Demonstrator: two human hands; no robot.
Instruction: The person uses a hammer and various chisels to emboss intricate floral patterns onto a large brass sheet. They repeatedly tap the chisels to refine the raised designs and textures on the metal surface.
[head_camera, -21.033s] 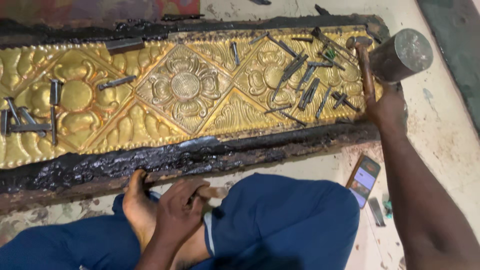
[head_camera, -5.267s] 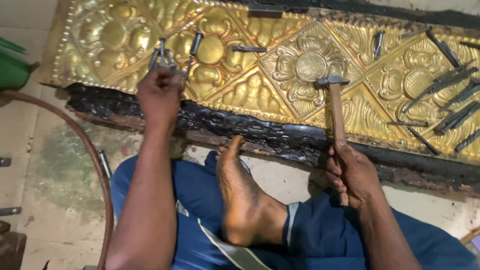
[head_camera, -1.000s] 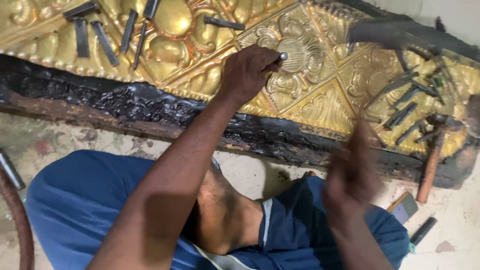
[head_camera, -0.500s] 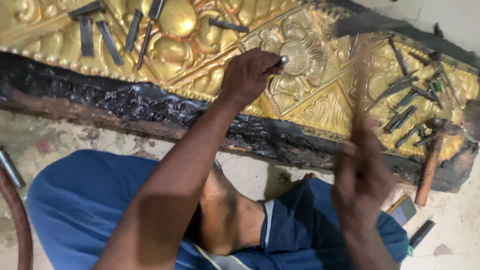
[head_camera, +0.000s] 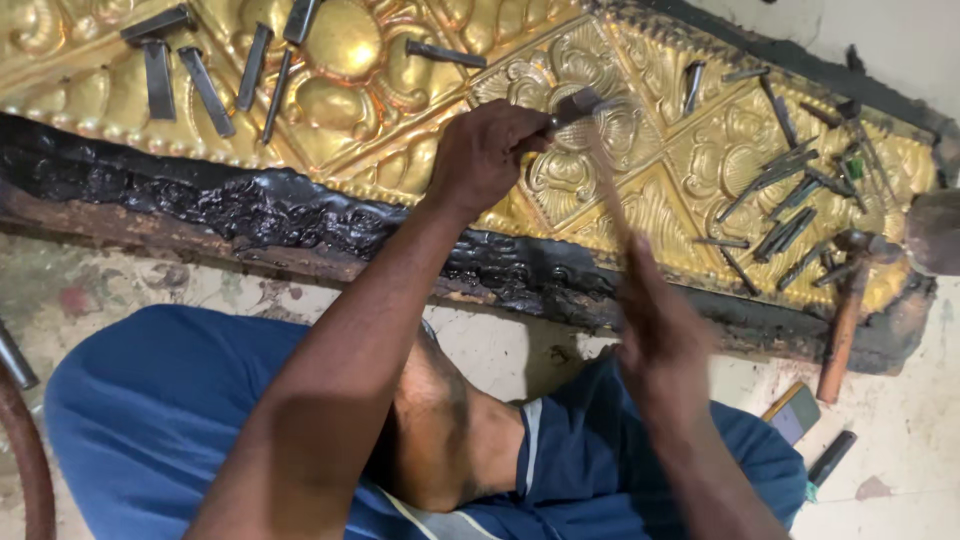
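A long embossed golden metal panel (head_camera: 660, 75) lies on a bed of black pitch (head_camera: 270, 210). My left hand (head_camera: 485, 150) rests on the panel's flower motif and pinches a small steel punch (head_camera: 562, 108) upright against the metal. My right hand (head_camera: 660, 330) grips the wooden handle of a hammer (head_camera: 600, 150). The hammer is motion-blurred, with its head down at the top of the punch. My blue-clad legs and one bare foot are below the panel.
Several loose steel punches (head_camera: 200, 70) lie on the panel's left end and more punches (head_camera: 790, 200) on its right. A second hammer (head_camera: 845, 300) rests at the right end. A phone (head_camera: 795, 410) and a dark pen-like thing (head_camera: 830, 458) lie on the floor.
My right hand has swung the hammer down from its raised position onto the punch. My left hand stays in place on the flower motif.
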